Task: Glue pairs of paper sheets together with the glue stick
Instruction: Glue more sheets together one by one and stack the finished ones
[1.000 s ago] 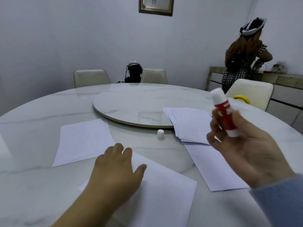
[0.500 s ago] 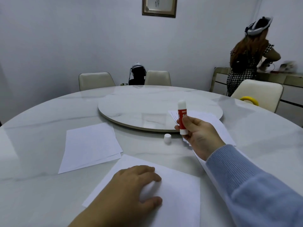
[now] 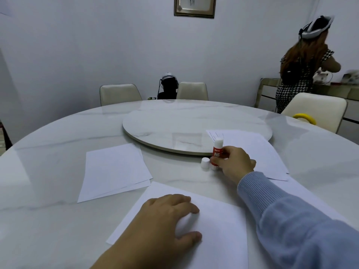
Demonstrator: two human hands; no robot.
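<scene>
My right hand grips the red and white glue stick, which stands upright on the marble table right beside its small white cap. My left hand rests on a white paper sheet at the near edge, fingers curled loosely over it. A pair of sheets lies to the left. A stack of sheets lies to the right, partly over the turntable's rim.
A round marble turntable sits in the table's middle. Cream chairs stand around the far side. A person with a headset stands at a sideboard at the back right. A yellow ring shows by the right chair.
My right hand has carried the glue stick forward and down, from near my view to the table beside the cap. My left hand stays on the near sheet.
</scene>
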